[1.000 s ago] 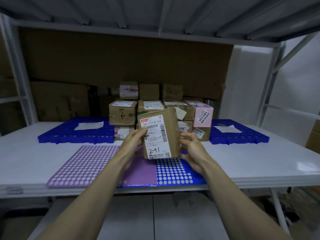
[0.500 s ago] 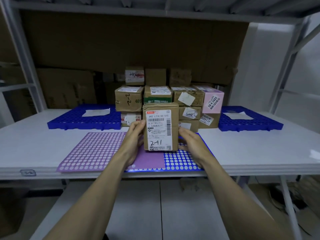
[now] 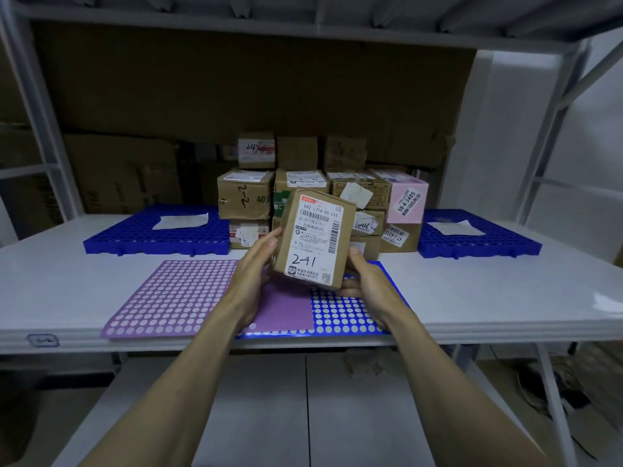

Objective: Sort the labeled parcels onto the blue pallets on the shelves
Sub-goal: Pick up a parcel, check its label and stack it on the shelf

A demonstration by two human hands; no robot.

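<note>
Brown cardboard parcel (image 3: 315, 237) with a white label marked "241", held in the air between both hands above the near-centre of the white shelf (image 3: 505, 291), label facing the person. Left hand (image 3: 258, 264) grips its left edge, fingers curled along the side; right hand (image 3: 362, 279) cups the lower right corner, thumb under the bottom edge. Parcel is tilted, top leaning right. Below it, a purple dotted sheet (image 3: 175, 298) and a blue dotted sheet (image 3: 347, 311) lie flat, overlapping, both reaching the near shelf edge. Far centre: stack of parcels (image 3: 303, 187), just behind the held one. Left blue pallet (image 3: 155, 235) and right blue pallet (image 3: 478, 237) flank the stack, each carrying only a white paper slip, so their tops are mostly open. Bare shelf surface runs between sheets and pallets on both sides. Upper shelf overhangs with room above the stack. Versus half a second ago: parcel was upright and square-on, now rotated clockwise; right hand has shifted lower, toward the bottom corner.
</note>
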